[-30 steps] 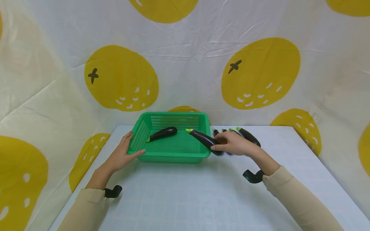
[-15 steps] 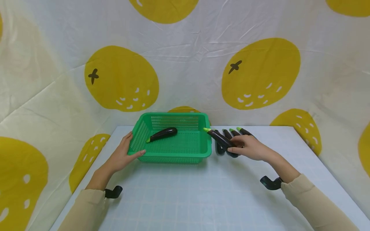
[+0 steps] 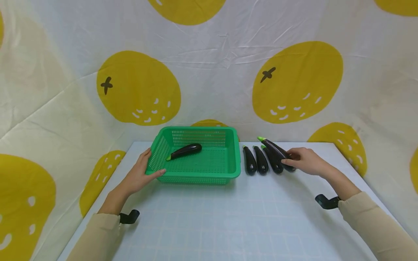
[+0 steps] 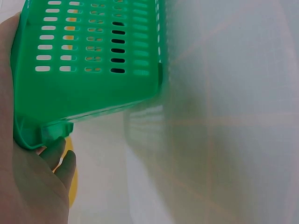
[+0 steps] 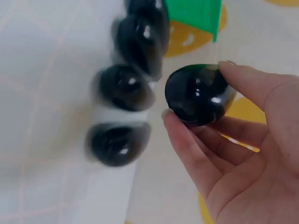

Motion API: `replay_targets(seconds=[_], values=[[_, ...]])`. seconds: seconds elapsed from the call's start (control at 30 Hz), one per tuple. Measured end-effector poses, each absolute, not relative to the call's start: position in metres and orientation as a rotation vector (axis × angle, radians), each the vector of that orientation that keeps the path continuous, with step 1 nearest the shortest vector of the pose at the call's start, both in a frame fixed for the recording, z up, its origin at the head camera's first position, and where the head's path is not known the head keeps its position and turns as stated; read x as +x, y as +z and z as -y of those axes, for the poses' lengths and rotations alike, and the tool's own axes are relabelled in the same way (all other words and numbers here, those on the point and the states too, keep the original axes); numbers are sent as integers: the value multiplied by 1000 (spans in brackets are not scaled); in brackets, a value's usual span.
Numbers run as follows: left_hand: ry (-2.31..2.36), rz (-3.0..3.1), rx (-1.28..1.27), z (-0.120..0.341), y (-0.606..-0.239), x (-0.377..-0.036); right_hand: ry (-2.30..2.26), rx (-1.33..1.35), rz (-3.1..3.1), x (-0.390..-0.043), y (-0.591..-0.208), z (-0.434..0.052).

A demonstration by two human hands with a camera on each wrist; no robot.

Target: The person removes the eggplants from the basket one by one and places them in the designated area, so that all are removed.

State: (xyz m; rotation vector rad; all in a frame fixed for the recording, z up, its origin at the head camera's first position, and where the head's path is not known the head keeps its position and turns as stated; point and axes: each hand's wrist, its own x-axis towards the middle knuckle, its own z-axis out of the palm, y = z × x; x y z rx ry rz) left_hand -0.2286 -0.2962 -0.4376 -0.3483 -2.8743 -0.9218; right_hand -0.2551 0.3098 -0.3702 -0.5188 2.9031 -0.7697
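- One big green basket (image 3: 196,170) stays put under our left hand (image 3: 138,175), fingers curled on its corner.
- Our right hand (image 3: 307,161) pinches an eggplant's (image 3: 275,151) fat end; we should lower it gently beside three eggplants (image 3: 261,164) lying just left of it.

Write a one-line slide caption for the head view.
Right hand grips an eggplant beside three on the table; left hand holds the green basket.
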Motion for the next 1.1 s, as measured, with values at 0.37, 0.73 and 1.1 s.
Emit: replay_targets(seconds=[0.37, 0.73, 1.1], values=[[-925, 2867, -363, 296, -439, -229, -677, -323, -3024, -279, -389, -363], [-924, 2864, -375, 297, -439, -231, -625, -159, -2996, -300, -407, -388], [-916, 2864, -369, 298, -441, -233, -617, -69, -2944, -308, -418, -390]])
